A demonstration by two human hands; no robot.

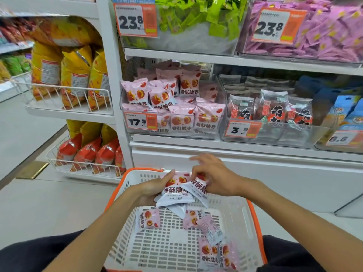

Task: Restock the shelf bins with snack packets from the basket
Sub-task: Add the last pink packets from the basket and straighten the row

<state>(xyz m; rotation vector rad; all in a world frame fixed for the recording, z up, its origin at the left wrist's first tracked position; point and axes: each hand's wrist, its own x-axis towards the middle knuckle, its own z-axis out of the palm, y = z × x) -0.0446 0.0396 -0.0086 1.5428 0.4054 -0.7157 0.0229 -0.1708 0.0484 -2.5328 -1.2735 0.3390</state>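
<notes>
You have a bunch of pink snack packets [177, 190] gathered between both hands, lifted just above the far end of the white basket [238, 214] with the orange rim; more of the same packets [209, 252] lie loose on the basket floor, near its right side. Before you lift, square the bunch so no packet dangles by a corner, since the lowest one looks likely to slip; then carry it up to the clear bin [221, 116] tagged 17.5, which holds the matching pink packets and has room at its top; set them in face-forward, not dropped from above.

Your left hand [152, 188] curls round the bunch from the left, thumb over the top packet; your right hand [213, 178] pinches the right-hand packet with thumb and lower fingers, while its upper fingers are spread and blurred; both forearms reach forward over the basket, wrists angled inward toward each other.
</notes>
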